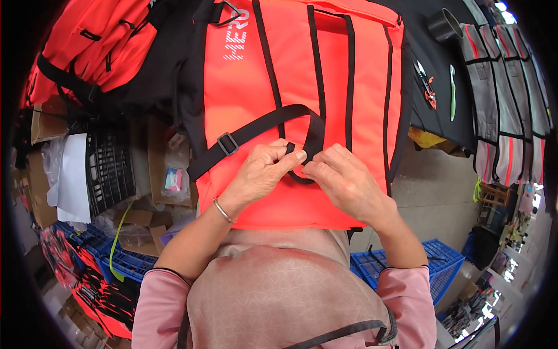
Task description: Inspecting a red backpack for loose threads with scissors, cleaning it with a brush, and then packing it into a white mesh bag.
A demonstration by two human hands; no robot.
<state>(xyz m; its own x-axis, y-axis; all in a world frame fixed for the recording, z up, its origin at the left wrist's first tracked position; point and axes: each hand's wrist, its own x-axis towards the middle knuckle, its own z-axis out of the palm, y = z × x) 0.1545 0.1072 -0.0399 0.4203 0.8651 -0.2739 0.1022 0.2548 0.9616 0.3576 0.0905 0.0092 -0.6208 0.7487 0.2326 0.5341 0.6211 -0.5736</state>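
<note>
A bright orange-red bag (pixel 232 104) with black trim lies in front of me, its near edge against my apron. Across it loops a black webbing strap (pixel 264 123) with a black slide buckle (pixel 227 143) on it. My left hand (pixel 264 168) pinches a black end of the strap between thumb and forefinger. Close beside it, my right hand (pixel 347 180) is closed with its fingertips on the strap's loop. The fingers hide part of the webbing where the hands nearly meet.
Another orange-red bag (pixel 110 41) lies at the far left. Snips (pixel 427 87), a green toothbrush (pixel 452 93) and a dark cup (pixel 446 26) rest on the black table at right. Grey striped pieces (pixel 494 87) hang beyond. Blue crates (pixel 433 264) and cardboard boxes (pixel 157 145) stand below.
</note>
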